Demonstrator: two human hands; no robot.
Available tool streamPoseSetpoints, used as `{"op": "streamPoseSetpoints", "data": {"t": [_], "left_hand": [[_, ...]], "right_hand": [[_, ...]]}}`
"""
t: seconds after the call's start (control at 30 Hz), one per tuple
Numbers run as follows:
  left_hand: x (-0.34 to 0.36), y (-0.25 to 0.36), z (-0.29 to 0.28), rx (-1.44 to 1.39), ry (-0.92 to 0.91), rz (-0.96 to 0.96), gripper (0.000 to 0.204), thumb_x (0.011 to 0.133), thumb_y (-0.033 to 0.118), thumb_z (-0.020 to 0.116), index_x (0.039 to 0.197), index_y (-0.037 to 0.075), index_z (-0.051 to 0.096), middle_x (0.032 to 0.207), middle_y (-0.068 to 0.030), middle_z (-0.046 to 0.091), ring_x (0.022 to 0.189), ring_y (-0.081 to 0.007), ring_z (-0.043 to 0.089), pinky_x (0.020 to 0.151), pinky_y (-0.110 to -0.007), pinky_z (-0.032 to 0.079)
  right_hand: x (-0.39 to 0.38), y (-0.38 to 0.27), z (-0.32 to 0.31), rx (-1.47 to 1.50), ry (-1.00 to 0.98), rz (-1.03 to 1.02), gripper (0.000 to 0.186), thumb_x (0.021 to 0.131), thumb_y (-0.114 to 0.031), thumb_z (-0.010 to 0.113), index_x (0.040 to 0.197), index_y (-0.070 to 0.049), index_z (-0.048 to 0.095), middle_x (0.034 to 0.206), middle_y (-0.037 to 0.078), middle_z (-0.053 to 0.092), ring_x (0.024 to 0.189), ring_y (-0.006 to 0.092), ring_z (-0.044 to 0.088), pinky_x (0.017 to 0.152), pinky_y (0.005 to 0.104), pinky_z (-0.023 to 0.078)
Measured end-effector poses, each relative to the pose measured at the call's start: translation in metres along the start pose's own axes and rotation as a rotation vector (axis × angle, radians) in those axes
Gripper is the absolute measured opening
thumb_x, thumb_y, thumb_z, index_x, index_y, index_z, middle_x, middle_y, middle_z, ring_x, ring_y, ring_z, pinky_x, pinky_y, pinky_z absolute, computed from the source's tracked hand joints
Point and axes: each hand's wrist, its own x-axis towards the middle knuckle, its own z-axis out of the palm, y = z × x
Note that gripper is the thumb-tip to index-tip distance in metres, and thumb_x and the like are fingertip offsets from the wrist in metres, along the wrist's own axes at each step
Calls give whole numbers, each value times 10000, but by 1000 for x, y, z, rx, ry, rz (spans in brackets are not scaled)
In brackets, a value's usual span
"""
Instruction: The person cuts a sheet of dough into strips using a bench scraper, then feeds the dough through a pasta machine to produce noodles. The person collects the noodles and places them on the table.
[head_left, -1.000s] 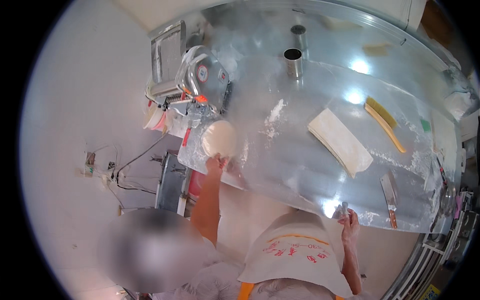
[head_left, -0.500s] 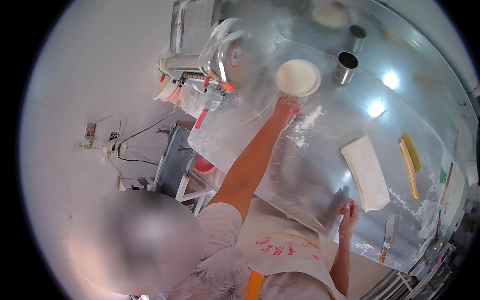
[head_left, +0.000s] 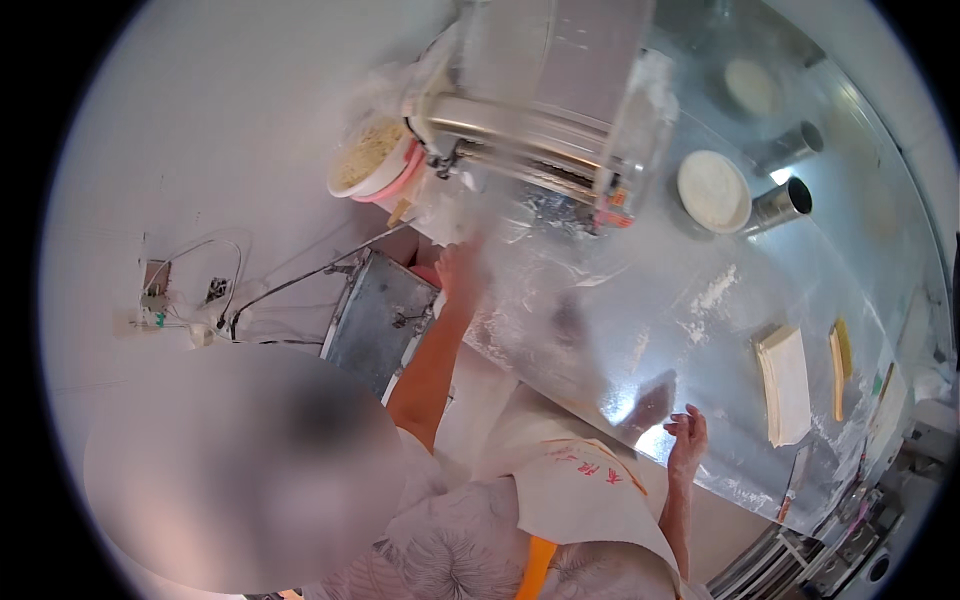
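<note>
My left hand (head_left: 460,270) is at the left front edge of the metal table, below the dough roller machine (head_left: 530,140). Motion blurs its fingers, so their grip and anything in them cannot be made out. Over the table's front edge, my right hand (head_left: 686,438) holds nothing, its fingers loosely bent and apart. To its right lies a stack of pale dough sheets (head_left: 786,388). A round bowl of white flour (head_left: 714,190) stands right of the machine, with a metal cylinder (head_left: 775,208) against its right side.
A bucket of pale crumbly dough (head_left: 370,160) stands left of the machine. A wooden-handled brush (head_left: 838,370) and a knife (head_left: 795,480) lie on the right side of the table (head_left: 640,330). Loose flour is scattered mid-table. Below the table's left end is a grey metal box (head_left: 372,320).
My left hand has left the bowl of flour and swung left to the table's edge. The view has turned left, bringing in more of the machine and the bucket. My right hand stays near the front edge.
</note>
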Motion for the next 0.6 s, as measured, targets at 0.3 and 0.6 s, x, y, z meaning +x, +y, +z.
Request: {"op": "streamPoseSetpoints", "data": {"t": [0.3,0.6], "left_hand": [[73,-69,22,-343,497,10,242,861,9,577,1102,6,607,1042,-205,540,1059,-408,547,939,-485,460],[193,-93,58,-277,442,220,337,975,95,478,1097,86,792,1033,-157,760,989,-348,697,870,-482,530]], "right_hand": [[-21,-53,79,-59,-126,7,343,1069,-179,540,1319,52,580,993,131,701,855,188,701,774,315,570],[-26,-46,71,-262,-42,-92,302,1025,-133,594,1271,41,621,957,111,717,876,178,694,790,327,553]]}}
